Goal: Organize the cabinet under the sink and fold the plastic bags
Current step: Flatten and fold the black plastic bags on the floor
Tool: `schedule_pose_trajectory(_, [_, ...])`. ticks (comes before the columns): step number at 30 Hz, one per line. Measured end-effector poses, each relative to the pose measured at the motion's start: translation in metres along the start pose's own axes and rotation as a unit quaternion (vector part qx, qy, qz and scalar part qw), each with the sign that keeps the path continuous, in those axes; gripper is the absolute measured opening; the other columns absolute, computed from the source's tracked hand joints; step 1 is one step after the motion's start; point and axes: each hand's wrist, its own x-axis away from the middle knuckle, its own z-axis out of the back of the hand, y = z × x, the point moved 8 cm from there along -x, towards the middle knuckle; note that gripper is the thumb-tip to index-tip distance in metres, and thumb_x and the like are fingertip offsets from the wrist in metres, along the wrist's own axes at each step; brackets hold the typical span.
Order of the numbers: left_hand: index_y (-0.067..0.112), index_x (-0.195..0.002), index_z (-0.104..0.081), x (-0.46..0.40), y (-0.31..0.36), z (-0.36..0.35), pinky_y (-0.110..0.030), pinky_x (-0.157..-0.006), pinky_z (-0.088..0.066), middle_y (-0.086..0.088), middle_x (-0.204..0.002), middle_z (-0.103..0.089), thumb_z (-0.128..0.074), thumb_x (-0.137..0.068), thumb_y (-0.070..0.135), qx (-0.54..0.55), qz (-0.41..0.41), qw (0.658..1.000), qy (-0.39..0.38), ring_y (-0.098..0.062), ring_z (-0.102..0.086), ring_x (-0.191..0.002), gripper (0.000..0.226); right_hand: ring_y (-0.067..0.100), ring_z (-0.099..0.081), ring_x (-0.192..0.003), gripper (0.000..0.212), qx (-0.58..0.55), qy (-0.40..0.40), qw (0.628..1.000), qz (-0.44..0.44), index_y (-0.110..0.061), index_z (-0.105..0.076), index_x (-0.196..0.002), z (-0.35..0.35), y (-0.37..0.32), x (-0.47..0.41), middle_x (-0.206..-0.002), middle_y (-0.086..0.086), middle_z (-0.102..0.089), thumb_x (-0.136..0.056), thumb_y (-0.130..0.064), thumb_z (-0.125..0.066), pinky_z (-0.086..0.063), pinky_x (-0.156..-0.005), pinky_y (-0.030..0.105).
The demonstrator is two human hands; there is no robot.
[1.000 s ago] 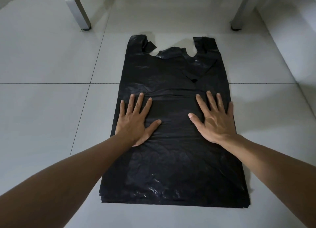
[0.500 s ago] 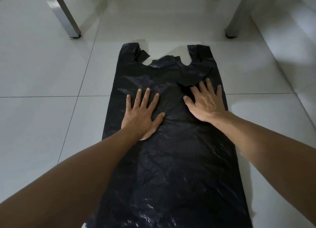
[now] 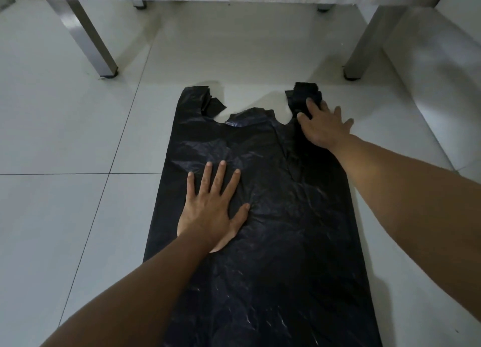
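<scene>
Centrally, the black plastic bag point(image 3: 273, 216) lies flat on the tiled floor point(image 3: 65, 216) (handles farthest away). Left hand point(image 3: 210, 206) presses its middle, fingers spread; right hand point(image 3: 322, 125) rests, fingers straight, on the right handle point(image 3: 303, 94).

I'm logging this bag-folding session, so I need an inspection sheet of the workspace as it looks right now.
Surface: pale tiled floor, grout lines visible.
Job's things: black plastic bag spread flat, handles pointing away from the person; the left handle lies free.
Clutter: nothing seen.
Grips: left hand flat on the bag's middle, fingers straight and spread; right hand pressing open on the right handle.
Cables: nothing seen.
Surroundings: two metal legs of a stand beyond the bag, more feet behind; pale wall on the right.
</scene>
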Motion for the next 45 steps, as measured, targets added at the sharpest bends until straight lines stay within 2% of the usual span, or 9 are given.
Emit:
schedule_pose_trajectory(4, [0.032, -0.15, 0.022, -0.001, 0.001, 0.001, -0.055, -0.117, 0.009, 0.0, -0.158, 0.027, 0.002, -0.089, 0.069, -0.001, 0.001, 1.0, -0.001, -0.025, 0.028, -0.145, 0.074, 0.034, -0.006, -0.15, 0.058, -0.028, 0.121, 0.991, 0.053, -0.025, -0.014, -0.157, 0.0, -0.03, 0.056, -0.164, 0.005, -0.012, -0.103, -0.041, -0.028, -0.007, -0.119, 0.059])
schedule_pose_trajectory(9, [0.026, -0.151, 0.022, -0.001, 0.0, 0.0, -0.054, -0.117, 0.009, 0.001, -0.158, 0.027, 0.001, -0.089, 0.069, -0.006, 0.01, 1.0, -0.008, -0.023, 0.028, -0.144, 0.077, 0.031, 0.001, -0.151, 0.062, 0.07, 0.061, 0.987, 0.134, -0.032, -0.006, -0.157, -0.065, -0.058, 0.111, -0.165, 0.003, -0.002, -0.101, -0.052, -0.024, -0.004, -0.119, 0.059])
schedule_pose_trajectory(14, [0.026, -0.151, 0.02, 0.001, 0.0, 0.001, -0.052, -0.118, 0.009, 0.002, -0.159, 0.026, 0.003, -0.088, 0.065, 0.005, 0.006, 1.0, -0.02, -0.022, 0.027, -0.145, 0.076, 0.031, 0.005, -0.151, 0.074, 0.088, 0.075, 0.99, 0.083, -0.037, 0.0, -0.155, -0.068, -0.029, 0.097, -0.165, 0.004, 0.004, -0.091, -0.073, -0.008, 0.001, -0.118, 0.061])
schedule_pose_trajectory(18, [0.022, -0.154, -0.015, -0.008, -0.003, 0.026, -0.047, -0.121, -0.004, -0.002, -0.162, -0.011, -0.004, -0.086, 0.055, 0.058, 0.022, 0.998, 0.03, -0.022, -0.007, -0.149, 0.077, 0.031, 0.01, -0.151, 0.075, 0.096, 0.068, 0.989, 0.087, -0.037, 0.006, -0.155, -0.068, -0.032, 0.1, -0.165, 0.003, 0.01, -0.09, -0.074, -0.002, 0.002, -0.118, 0.061])
schedule_pose_trajectory(20, [0.018, -0.152, -0.022, -0.027, -0.009, 0.038, -0.047, -0.12, -0.008, -0.005, -0.16, -0.02, -0.011, -0.09, 0.052, 0.057, 0.021, 0.996, 0.06, -0.022, -0.015, -0.147, 0.072, 0.031, 0.012, -0.151, 0.076, 0.098, 0.061, 0.99, 0.086, -0.038, 0.009, -0.154, -0.069, -0.031, 0.098, -0.164, 0.002, 0.013, -0.088, -0.074, 0.001, 0.002, -0.118, 0.061])
schedule_pose_trajectory(25, [0.015, -0.155, 0.007, -0.079, -0.048, 0.019, -0.047, -0.12, 0.006, -0.005, -0.162, 0.013, -0.009, -0.095, 0.063, 0.012, 0.03, 0.999, -0.022, -0.019, 0.016, -0.148, 0.079, 0.031, 0.014, -0.15, 0.076, 0.109, 0.064, 0.989, 0.08, -0.039, 0.015, -0.153, -0.072, -0.029, 0.096, -0.164, 0.002, 0.016, -0.086, -0.075, 0.006, 0.002, -0.118, 0.061])
schedule_pose_trajectory(36, [0.013, -0.155, 0.005, -0.146, -0.11, 0.024, -0.05, -0.12, 0.005, -0.003, -0.162, 0.012, -0.014, -0.094, 0.066, 0.053, 0.094, 0.994, -0.012, -0.018, 0.015, -0.148, 0.083, 0.031, 0.007, -0.151, 0.079, 0.121, 0.085, 0.986, 0.073, -0.038, 0.009, -0.155, -0.071, -0.03, 0.096, -0.165, 0.004, 0.007, -0.084, -0.075, 0.007, -0.002, -0.118, 0.061])
schedule_pose_trajectory(41, [0.01, -0.153, -0.014, -0.17, -0.123, 0.055, -0.049, -0.12, -0.011, -0.013, -0.161, -0.009, -0.037, -0.097, 0.053, 0.082, 0.132, 0.984, 0.09, -0.031, -0.007, -0.148, 0.075, 0.032, 0.001, -0.151, 0.08, 0.124, 0.09, 0.986, 0.069, -0.037, 0.002, -0.156, -0.07, -0.031, 0.096, -0.165, 0.005, -0.001, -0.086, -0.075, 0.003, -0.005, -0.118, 0.061])
schedule_pose_trajectory(45, [0.012, -0.144, -0.025, -0.187, -0.13, 0.067, -0.043, -0.1, -0.033, -0.012, -0.14, -0.039, -0.064, -0.08, 0.049, 0.159, 0.207, 0.961, 0.09, -0.033, -0.035, -0.127, 0.084, 0.031, 0.002, -0.151, 0.08, 0.123, 0.085, 0.986, 0.068, -0.037, 0.003, -0.156, -0.072, -0.031, 0.095, -0.165, 0.005, 0.0, -0.085, -0.075, 0.004, -0.004, -0.118, 0.061])
